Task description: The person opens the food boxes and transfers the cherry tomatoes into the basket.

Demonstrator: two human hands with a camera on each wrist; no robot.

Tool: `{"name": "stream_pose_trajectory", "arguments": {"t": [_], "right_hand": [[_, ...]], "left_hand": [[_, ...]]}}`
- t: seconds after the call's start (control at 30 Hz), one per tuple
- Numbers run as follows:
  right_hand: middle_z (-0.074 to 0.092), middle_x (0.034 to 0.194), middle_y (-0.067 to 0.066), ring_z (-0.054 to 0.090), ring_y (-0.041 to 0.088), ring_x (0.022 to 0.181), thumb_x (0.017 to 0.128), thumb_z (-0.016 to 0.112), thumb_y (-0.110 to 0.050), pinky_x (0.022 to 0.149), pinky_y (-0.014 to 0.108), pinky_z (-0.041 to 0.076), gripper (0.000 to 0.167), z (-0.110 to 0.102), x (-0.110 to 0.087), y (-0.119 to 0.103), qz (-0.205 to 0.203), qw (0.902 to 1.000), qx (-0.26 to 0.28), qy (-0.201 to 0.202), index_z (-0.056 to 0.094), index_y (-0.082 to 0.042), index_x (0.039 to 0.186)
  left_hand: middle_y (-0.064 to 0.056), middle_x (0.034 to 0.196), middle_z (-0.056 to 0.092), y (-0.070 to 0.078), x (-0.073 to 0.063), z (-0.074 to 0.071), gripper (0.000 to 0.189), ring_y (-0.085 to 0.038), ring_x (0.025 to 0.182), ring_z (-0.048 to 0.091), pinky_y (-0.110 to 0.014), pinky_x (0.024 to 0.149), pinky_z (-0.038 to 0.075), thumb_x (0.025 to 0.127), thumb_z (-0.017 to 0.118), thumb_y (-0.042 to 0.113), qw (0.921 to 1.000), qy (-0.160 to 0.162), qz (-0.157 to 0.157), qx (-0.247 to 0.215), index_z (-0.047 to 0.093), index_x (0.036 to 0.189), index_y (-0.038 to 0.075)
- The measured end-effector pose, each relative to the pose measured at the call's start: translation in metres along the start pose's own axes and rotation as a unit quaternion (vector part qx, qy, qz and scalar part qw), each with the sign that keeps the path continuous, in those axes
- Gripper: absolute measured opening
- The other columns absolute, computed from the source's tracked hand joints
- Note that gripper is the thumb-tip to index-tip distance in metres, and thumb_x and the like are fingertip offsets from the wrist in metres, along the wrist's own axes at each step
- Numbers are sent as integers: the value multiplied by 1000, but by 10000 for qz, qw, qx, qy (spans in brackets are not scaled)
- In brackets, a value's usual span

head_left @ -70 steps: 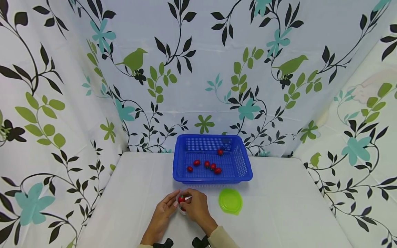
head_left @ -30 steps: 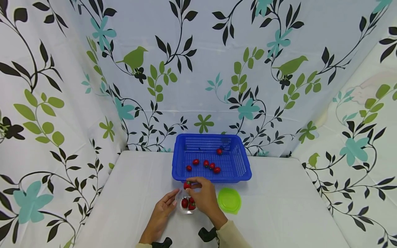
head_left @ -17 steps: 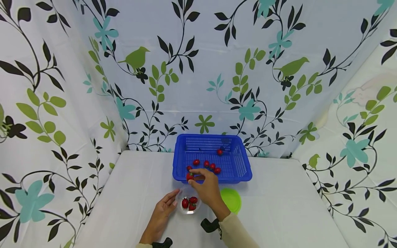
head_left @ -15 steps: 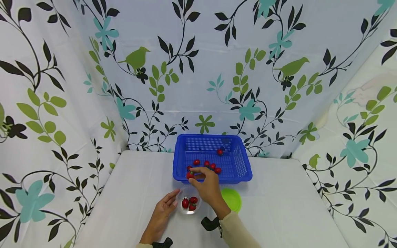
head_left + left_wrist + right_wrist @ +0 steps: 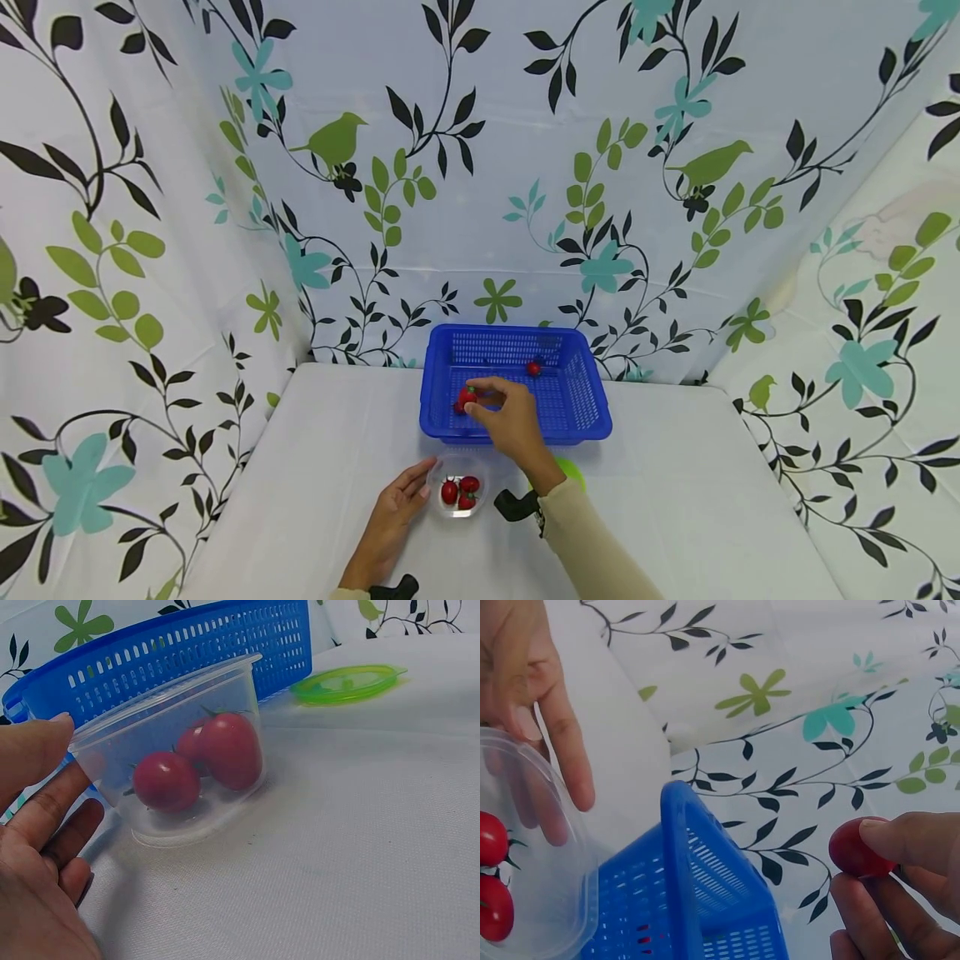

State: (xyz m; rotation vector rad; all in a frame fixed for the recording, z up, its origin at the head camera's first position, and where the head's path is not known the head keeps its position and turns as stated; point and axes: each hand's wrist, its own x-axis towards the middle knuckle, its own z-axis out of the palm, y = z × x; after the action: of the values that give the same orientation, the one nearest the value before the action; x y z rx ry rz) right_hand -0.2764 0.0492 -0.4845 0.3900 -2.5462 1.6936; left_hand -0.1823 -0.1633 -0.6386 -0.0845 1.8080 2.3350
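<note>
My right hand (image 5: 516, 421) pinches a red cherry tomato (image 5: 857, 847) between thumb and fingertips, above the left part of the blue basket (image 5: 600, 417). On the white table in front of the basket stands a clear plastic tub (image 5: 259, 682). Three tomatoes (image 5: 231, 750) with green stems lie inside the tub. My left hand (image 5: 393, 510) is at the tub's left side; its loosely bent fingers touch the wall near the rim without closing round it. Another tomato (image 5: 533, 368) lies in the basket's back right, and one more shows beneath the held one. My right hand hides other parts of the basket.
A bright green lid (image 5: 349, 684) lies on the table right of the tub, partly covered by my right forearm in the head view. A patterned curtain (image 5: 487, 208) with leaves and birds hangs behind and beside the white table (image 5: 675, 475).
My right hand has lifted a tomato out of the tub and carried it forward, up over the blue basket. My left hand has stayed beside the tub.
</note>
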Motion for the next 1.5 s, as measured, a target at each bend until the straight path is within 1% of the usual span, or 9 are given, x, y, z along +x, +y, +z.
{"name": "stream_pose_trajectory", "arguments": {"t": [0.2, 0.37, 0.63, 0.77, 0.93, 1.0, 1.1, 1.27, 1.5], "right_hand": [[77, 124, 0, 74, 25, 112, 95, 81, -17, 97, 43, 63, 32, -5, 11, 2, 254, 9995, -154, -66, 78, -25, 126], [77, 123, -3, 73, 22, 107, 95, 82, -17, 94, 41, 64, 31, -9, 20, 6, 438, 9988, -35, -221, 79, -29, 124], [78, 121, -1, 73, 19, 103, 96, 81, -16, 95, 40, 63, 30, -15, 35, 11, 691, 9962, 86, -524, 79, -23, 124], [79, 121, 0, 73, 19, 102, 96, 80, -14, 94, 40, 63, 29, -19, 44, 14, 693, 9952, 73, -691, 80, -20, 124], [79, 120, 3, 71, 20, 99, 95, 80, -13, 88, 36, 62, 27, -22, 53, 14, 711, 9937, -29, -868, 81, -18, 122], [79, 121, 4, 70, 21, 97, 95, 81, -13, 85, 38, 61, 26, -23, 57, 15, 788, 9923, -51, -956, 81, -19, 120], [78, 123, 4, 69, 21, 97, 95, 81, -14, 85, 41, 61, 27, -24, 64, 17, 879, 9897, -184, -1117, 81, -19, 121], [78, 122, 2, 71, 19, 105, 95, 82, -17, 94, 41, 60, 29, -26, 76, 24, 902, 9844, -542, -1410, 80, -19, 124], [79, 117, -1, 69, 23, 116, 95, 82, -17, 107, 49, 55, 23, -28, 90, 31, 930, 9765, -922, -1710, 82, -23, 118]], "left_hand": [[-11, 166, 48, 0, 0, 0, 49, -32, 162, 29, -6, 106, 41, 109, 60, 13, 10000, -22, 45, -54, 49, 157, 10], [-11, 166, 48, 1, 0, 0, 50, -31, 162, 30, -6, 106, 41, 109, 60, 13, 10000, -16, 3, -89, 49, 157, 10], [-10, 166, 48, 1, 0, -1, 50, -31, 162, 29, -6, 106, 41, 108, 61, 13, 9999, -28, 14, -98, 50, 157, 10], [-11, 166, 48, 1, 1, -1, 50, -32, 162, 29, -7, 106, 41, 108, 61, 12, 9999, -14, 13, -100, 50, 157, 9], [-12, 165, 49, 1, 1, 0, 51, -32, 161, 30, -7, 106, 42, 108, 61, 12, 9999, 3, 13, -101, 50, 157, 9], [-12, 165, 49, 1, 1, 1, 50, -33, 161, 30, -7, 106, 42, 108, 61, 12, 10000, 15, 15, -92, 50, 157, 9], [-12, 165, 48, 2, 0, 1, 50, -33, 161, 31, -7, 106, 42, 108, 60, 11, 10000, 27, 14, -86, 49, 157, 8], [-12, 166, 47, 3, -1, 1, 50, -32, 161, 31, -7, 107, 41, 109, 59, 10, 9999, -34, 35, -96, 48, 158, 9], [-12, 167, 47, 4, -1, 1, 51, -31, 160, 30, -7, 107, 41, 108, 59, 10, 9999, -36, 1, -100, 47, 158, 8]]}}
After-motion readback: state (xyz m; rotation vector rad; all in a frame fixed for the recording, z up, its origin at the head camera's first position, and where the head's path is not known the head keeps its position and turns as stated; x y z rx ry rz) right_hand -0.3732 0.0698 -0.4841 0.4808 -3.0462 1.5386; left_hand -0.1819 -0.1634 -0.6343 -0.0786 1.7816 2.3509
